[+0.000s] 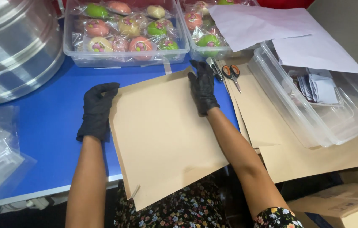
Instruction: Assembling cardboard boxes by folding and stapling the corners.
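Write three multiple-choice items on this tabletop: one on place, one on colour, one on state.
1. Where do the scissors lie?
A. right of the right hand
B. inside the metal steamer
C. in a tub of sweets

2. What colour are the gloves?
A. white
B. black
C. yellow

3. How does the left hand meet the brown paper sheet?
A. lifted clear of it
B. crumpling it into a ball
C. resting at its left edge

Answers: 1 A, they lie just past the right hand on more brown paper. 2 B, both hands wear black. 3 C, fingers lie along the flat sheet's left edge.
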